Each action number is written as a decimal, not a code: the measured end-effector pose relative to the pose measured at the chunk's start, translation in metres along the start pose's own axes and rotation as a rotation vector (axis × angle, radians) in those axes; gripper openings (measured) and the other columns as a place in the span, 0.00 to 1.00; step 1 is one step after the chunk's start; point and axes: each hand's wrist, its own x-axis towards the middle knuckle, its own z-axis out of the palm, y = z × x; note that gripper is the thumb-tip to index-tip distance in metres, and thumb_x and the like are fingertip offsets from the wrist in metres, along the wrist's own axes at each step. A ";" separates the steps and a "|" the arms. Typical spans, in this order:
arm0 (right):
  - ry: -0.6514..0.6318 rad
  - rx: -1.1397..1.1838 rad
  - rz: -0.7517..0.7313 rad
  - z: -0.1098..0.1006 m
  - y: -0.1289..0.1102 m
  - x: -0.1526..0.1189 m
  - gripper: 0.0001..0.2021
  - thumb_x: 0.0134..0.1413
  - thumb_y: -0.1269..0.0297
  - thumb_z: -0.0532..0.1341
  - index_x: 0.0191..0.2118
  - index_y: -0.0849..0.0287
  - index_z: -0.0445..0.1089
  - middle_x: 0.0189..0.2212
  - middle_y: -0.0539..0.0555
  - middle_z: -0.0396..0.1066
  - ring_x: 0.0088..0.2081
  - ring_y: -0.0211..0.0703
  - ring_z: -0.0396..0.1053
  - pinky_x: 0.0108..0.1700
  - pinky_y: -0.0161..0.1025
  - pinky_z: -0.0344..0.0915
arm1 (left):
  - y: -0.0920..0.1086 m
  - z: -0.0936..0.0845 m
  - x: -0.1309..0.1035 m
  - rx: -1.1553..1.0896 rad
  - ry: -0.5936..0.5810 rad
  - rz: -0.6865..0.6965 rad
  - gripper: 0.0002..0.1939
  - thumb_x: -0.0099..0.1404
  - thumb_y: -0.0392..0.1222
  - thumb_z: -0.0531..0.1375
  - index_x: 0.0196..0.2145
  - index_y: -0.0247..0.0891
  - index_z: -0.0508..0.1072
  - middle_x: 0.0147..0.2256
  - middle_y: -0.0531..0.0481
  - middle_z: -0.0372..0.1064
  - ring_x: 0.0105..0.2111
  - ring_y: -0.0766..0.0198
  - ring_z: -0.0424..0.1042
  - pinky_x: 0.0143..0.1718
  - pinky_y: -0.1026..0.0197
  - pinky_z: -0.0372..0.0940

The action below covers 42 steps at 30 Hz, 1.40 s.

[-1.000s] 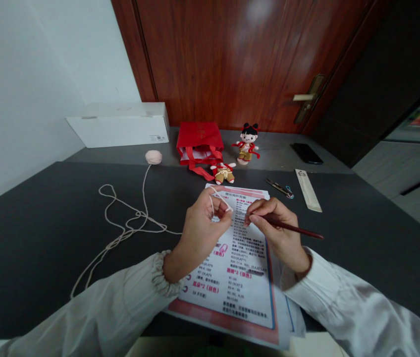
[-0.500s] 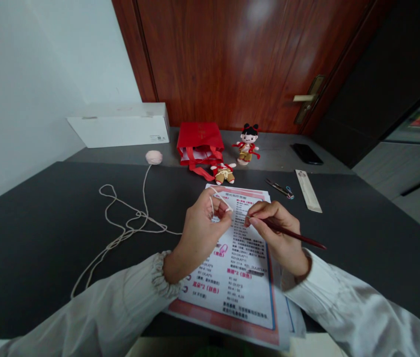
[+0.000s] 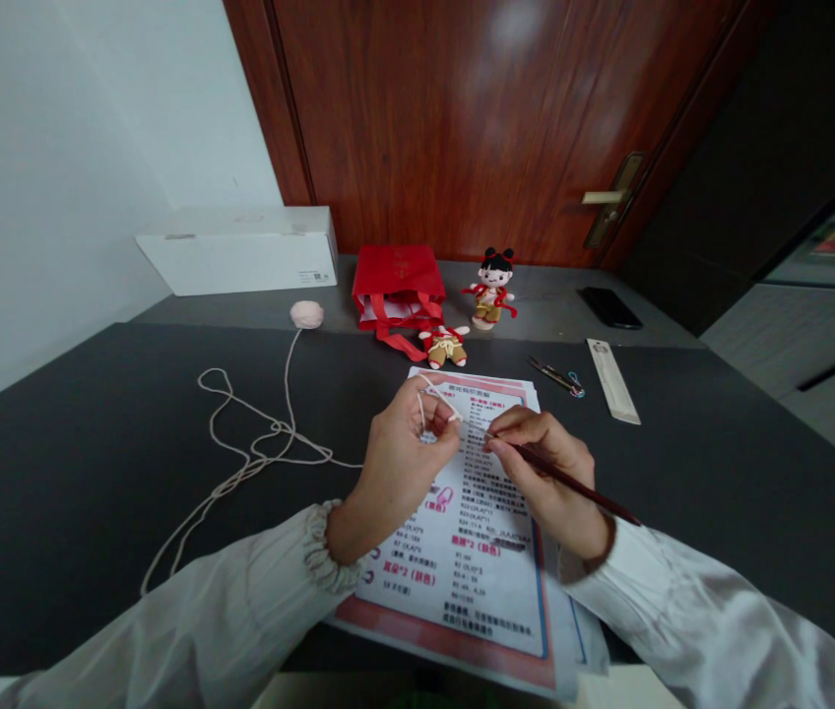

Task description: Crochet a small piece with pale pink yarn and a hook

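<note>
Hook (image 3: 571, 483) over right edge of paper (image 3: 491, 601)

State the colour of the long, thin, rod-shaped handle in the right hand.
The handle is dark reddish-brown, seen best in the head view.

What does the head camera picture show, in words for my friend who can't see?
A person's left hand pinches looped off-white yarn, and their right hand holds a slim dark-red crochet hook, above white printed paper sheets. Behind, on a dark flat table, are a round pale-pink yarn ball, a red bag and a black-haired crocheted doll.
</note>
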 end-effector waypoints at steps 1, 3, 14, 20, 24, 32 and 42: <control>-0.002 -0.029 -0.040 0.001 0.000 0.000 0.07 0.55 0.74 0.61 0.34 0.54 0.66 0.32 0.51 0.70 0.35 0.41 0.69 0.36 0.40 0.65 | 0.000 0.000 0.000 0.006 0.000 -0.001 0.16 0.57 0.32 0.59 0.44 0.38 0.67 0.27 0.56 0.67 0.27 0.69 0.69 0.30 0.66 0.61; -0.023 -0.086 -0.120 0.002 0.000 -0.001 0.08 0.55 0.76 0.60 0.35 0.54 0.66 0.32 0.52 0.71 0.35 0.42 0.70 0.36 0.41 0.65 | -0.001 0.000 0.000 0.008 0.001 -0.007 0.15 0.57 0.32 0.59 0.43 0.38 0.67 0.26 0.56 0.67 0.27 0.69 0.68 0.30 0.66 0.61; 0.115 0.032 0.152 0.019 -0.008 -0.003 0.05 0.58 0.69 0.60 0.32 0.55 0.64 0.29 0.50 0.70 0.30 0.39 0.69 0.33 0.38 0.66 | -0.002 0.005 -0.002 0.035 0.075 0.034 0.06 0.56 0.30 0.58 0.31 0.39 0.67 0.26 0.57 0.65 0.27 0.70 0.67 0.33 0.67 0.62; 0.044 -0.032 0.054 0.019 -0.003 -0.002 0.04 0.58 0.71 0.59 0.34 0.54 0.65 0.31 0.51 0.71 0.32 0.41 0.69 0.34 0.39 0.66 | -0.007 0.006 -0.001 0.089 0.103 0.065 0.07 0.56 0.30 0.58 0.31 0.40 0.66 0.28 0.56 0.66 0.28 0.69 0.68 0.34 0.66 0.62; -0.142 -0.260 -0.214 0.014 0.001 -0.006 0.08 0.56 0.76 0.58 0.36 0.53 0.66 0.34 0.54 0.71 0.36 0.45 0.68 0.38 0.43 0.65 | -0.011 0.008 0.000 0.121 0.113 0.079 0.06 0.57 0.31 0.58 0.33 0.40 0.67 0.29 0.55 0.67 0.29 0.68 0.68 0.34 0.65 0.62; 0.149 0.169 0.170 0.027 0.000 -0.001 0.05 0.58 0.69 0.59 0.32 0.55 0.63 0.29 0.49 0.70 0.29 0.38 0.69 0.33 0.38 0.66 | -0.009 0.006 -0.001 0.108 0.152 0.078 0.05 0.55 0.30 0.59 0.29 0.38 0.68 0.39 0.49 0.72 0.31 0.67 0.70 0.35 0.65 0.64; -0.135 -0.077 -0.179 0.012 0.007 0.000 0.06 0.56 0.74 0.59 0.34 0.54 0.66 0.34 0.54 0.72 0.36 0.44 0.70 0.38 0.44 0.67 | -0.015 0.006 -0.003 0.022 0.109 0.034 0.18 0.58 0.32 0.58 0.47 0.38 0.72 0.30 0.53 0.68 0.31 0.67 0.69 0.37 0.65 0.65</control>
